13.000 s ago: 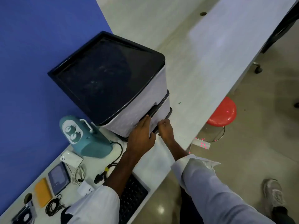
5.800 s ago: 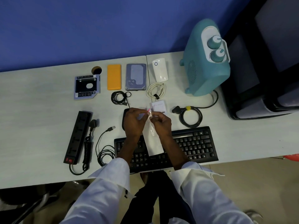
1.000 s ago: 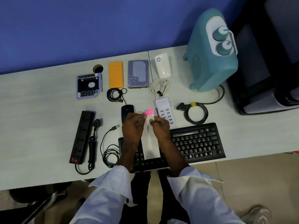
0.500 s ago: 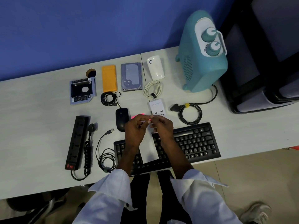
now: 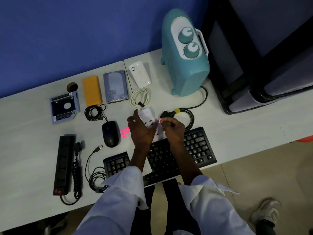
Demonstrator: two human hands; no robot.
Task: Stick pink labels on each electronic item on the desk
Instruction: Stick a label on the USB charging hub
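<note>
Presently the right hand (image 5: 171, 128) pinches one pink label (image 5: 160, 120) at its fingertips, while the left hand (image 5: 141, 128), fingers spread and holding nothing, hovers over the white hub (image 5: 146, 114). That hub lies just left of the label, its long axis running near to far; the right hand is nearer, and the label sheet (image 5: 125, 132) lies on the desk (image 5: 33, 150) left of both.

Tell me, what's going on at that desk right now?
Right hand pinching one pink label. Left hand open over the white USB hub. Label sheet beside the mouse. Nothing blocking.
</note>
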